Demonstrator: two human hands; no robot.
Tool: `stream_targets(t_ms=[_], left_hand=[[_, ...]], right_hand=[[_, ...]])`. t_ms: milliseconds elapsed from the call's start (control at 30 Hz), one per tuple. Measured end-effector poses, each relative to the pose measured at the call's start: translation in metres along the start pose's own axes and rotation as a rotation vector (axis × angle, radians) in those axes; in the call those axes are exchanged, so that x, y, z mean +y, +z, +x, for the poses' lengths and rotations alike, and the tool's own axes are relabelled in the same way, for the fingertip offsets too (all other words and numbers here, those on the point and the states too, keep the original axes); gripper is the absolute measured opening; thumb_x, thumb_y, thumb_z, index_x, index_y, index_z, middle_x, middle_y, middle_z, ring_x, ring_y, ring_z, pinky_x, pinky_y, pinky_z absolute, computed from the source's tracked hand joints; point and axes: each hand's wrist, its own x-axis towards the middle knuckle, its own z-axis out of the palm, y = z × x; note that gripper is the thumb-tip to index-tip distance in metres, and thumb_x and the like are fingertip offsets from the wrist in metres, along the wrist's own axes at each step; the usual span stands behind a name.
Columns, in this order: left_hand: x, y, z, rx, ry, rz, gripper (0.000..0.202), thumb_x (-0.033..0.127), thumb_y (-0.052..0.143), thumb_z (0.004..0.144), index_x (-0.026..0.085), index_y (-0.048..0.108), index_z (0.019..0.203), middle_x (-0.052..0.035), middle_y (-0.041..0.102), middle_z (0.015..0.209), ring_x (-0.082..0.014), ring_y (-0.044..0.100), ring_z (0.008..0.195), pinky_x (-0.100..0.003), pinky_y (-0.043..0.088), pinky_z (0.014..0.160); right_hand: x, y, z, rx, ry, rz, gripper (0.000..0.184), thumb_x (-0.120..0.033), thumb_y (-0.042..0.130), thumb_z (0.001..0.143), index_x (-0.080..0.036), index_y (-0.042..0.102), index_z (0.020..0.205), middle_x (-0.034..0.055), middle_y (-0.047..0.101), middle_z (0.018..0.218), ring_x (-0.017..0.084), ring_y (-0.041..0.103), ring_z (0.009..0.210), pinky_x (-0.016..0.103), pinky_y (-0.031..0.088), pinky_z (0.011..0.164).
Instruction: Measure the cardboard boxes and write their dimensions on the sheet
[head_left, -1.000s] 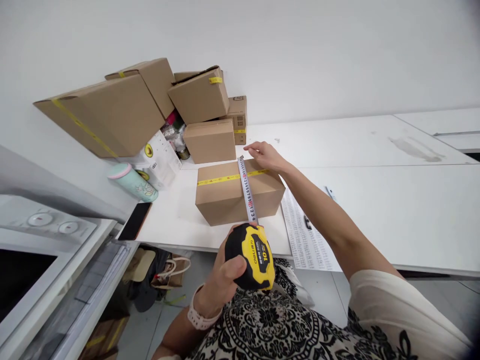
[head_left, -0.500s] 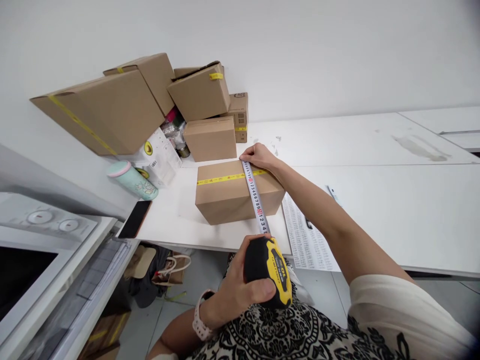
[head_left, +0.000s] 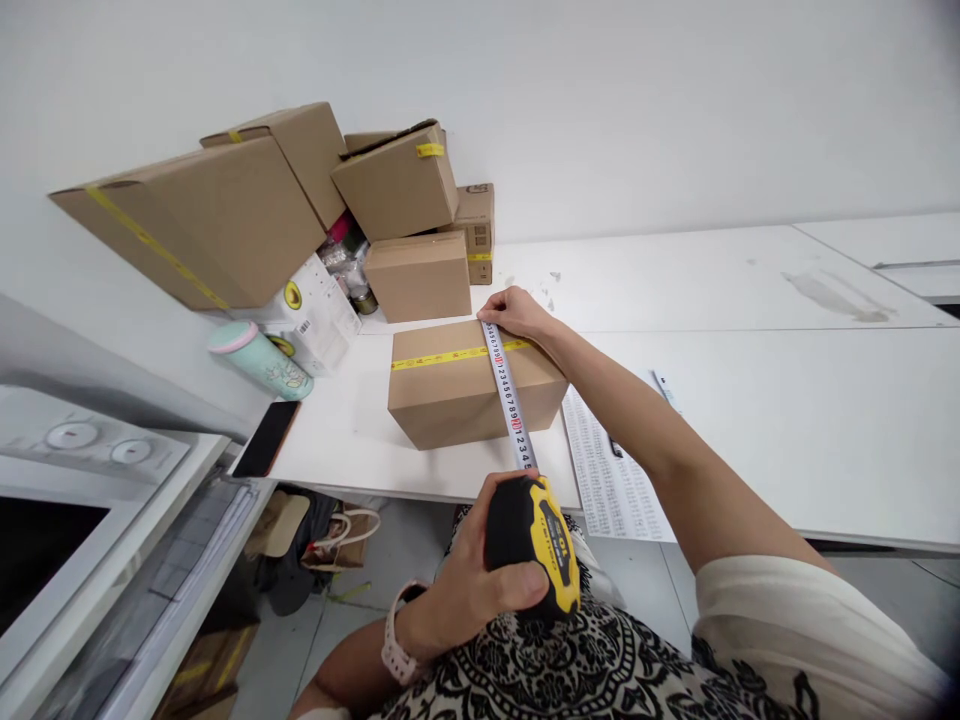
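Our left hand [head_left: 469,575] grips the tape [head_left: 553,550], our right hand [head_left: 520,312] pinches its end [head_left: 490,332]; box [head_left: 442,395] between, phone [head_left: 267,440] at the table's [head_left: 765,430] near-left corner.

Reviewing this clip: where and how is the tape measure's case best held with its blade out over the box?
Probably around the black side of the case, from the left and near side, as the left hand grips it. The chunky body suits a palm grip, and the blade leaves toward the box, so that end should stay free.
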Motion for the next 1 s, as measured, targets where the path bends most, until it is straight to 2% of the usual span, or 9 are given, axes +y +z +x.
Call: stream_targets(t_ms=[200, 500, 567, 667, 733, 800, 900, 1000], left_hand=[[-0.003, -0.002, 0.000, 0.001, 0.006, -0.001, 0.071, 0.039, 0.087, 0.071, 0.026, 0.054, 0.132, -0.0079, 0.059, 0.115, -0.0248, 0.060, 0.102, -0.041, 0.051, 0.091], [-0.005, -0.005, -0.001, -0.001, 0.008, -0.016, 0.073, 0.040, 0.087, 0.071, 0.028, 0.053, 0.134, -0.0077, 0.060, 0.116, -0.0246, 0.061, 0.102, -0.039, 0.053, 0.089], [-0.003, -0.008, -0.004, 0.027, 0.017, -0.021, 0.076, 0.040, 0.088, 0.070, 0.030, 0.052, 0.136, -0.0068, 0.061, 0.117, -0.0236, 0.062, 0.100, -0.037, 0.054, 0.087], [0.005, -0.013, -0.009, 0.085, 0.062, 0.026, 0.073, 0.039, 0.089, 0.068, 0.031, 0.056, 0.133, -0.0064, 0.063, 0.121, -0.0236, 0.063, 0.102, -0.035, 0.054, 0.086], [0.013, -0.017, -0.010, 0.106, 0.113, 0.089, 0.071, 0.044, 0.090, 0.066, 0.029, 0.060, 0.130, -0.0076, 0.063, 0.127, -0.0263, 0.062, 0.111, -0.035, 0.053, 0.091], [0.024, -0.020, -0.008, 0.121, 0.165, 0.159, 0.074, 0.051, 0.089, 0.066, 0.028, 0.062, 0.131, -0.0088, 0.063, 0.131, -0.0294, 0.059, 0.118, -0.037, 0.051, 0.097], [0.039, -0.022, 0.002, 0.130, 0.219, 0.286, 0.080, 0.058, 0.087, 0.065, 0.026, 0.062, 0.134, -0.0100, 0.063, 0.131, -0.0332, 0.060, 0.119, -0.040, 0.051, 0.098], [0.056, -0.026, 0.018, 0.093, 0.256, 0.487, 0.080, 0.057, 0.086, 0.066, 0.027, 0.061, 0.136, -0.0099, 0.063, 0.132, -0.0343, 0.061, 0.117, -0.042, 0.053, 0.095]], right_hand=[[0.001, -0.001, 0.000, -0.004, -0.003, 0.026, 0.019, -0.029, 0.067, 0.082, -0.015, 0.066, 0.069, 0.0014, 0.063, 0.067, 0.014, 0.054, 0.068, 0.029, 0.041, 0.068], [-0.002, 0.000, 0.000, 0.026, -0.012, 0.090, 0.018, -0.025, 0.068, 0.080, -0.015, 0.066, 0.065, 0.0007, 0.061, 0.064, 0.014, 0.053, 0.065, 0.030, 0.041, 0.068], [-0.003, -0.008, -0.003, 0.086, -0.006, 0.167, 0.016, -0.025, 0.069, 0.080, -0.014, 0.067, 0.068, 0.0007, 0.062, 0.065, 0.013, 0.053, 0.065, 0.031, 0.042, 0.069], [-0.004, -0.033, -0.015, 0.244, -0.040, 0.257, 0.015, -0.026, 0.071, 0.080, -0.014, 0.067, 0.072, 0.0014, 0.063, 0.068, 0.013, 0.053, 0.068, 0.031, 0.044, 0.071], [-0.008, -0.049, -0.031, 0.327, -0.102, 0.266, 0.016, -0.027, 0.072, 0.081, -0.014, 0.067, 0.072, 0.0015, 0.063, 0.069, 0.013, 0.053, 0.069, 0.032, 0.045, 0.072], [-0.017, -0.056, -0.058, 0.365, -0.161, 0.260, 0.017, -0.028, 0.072, 0.082, -0.015, 0.067, 0.072, 0.0011, 0.063, 0.070, 0.013, 0.053, 0.069, 0.032, 0.045, 0.072], [-0.038, -0.043, -0.111, 0.343, -0.223, 0.273, 0.021, -0.034, 0.071, 0.085, -0.018, 0.065, 0.073, 0.0006, 0.063, 0.072, 0.013, 0.055, 0.070, 0.031, 0.045, 0.069], [-0.053, -0.021, -0.164, 0.184, -0.305, 0.281, 0.022, -0.040, 0.066, 0.091, -0.021, 0.069, 0.080, 0.0008, 0.065, 0.076, 0.014, 0.058, 0.072, 0.031, 0.046, 0.069]])
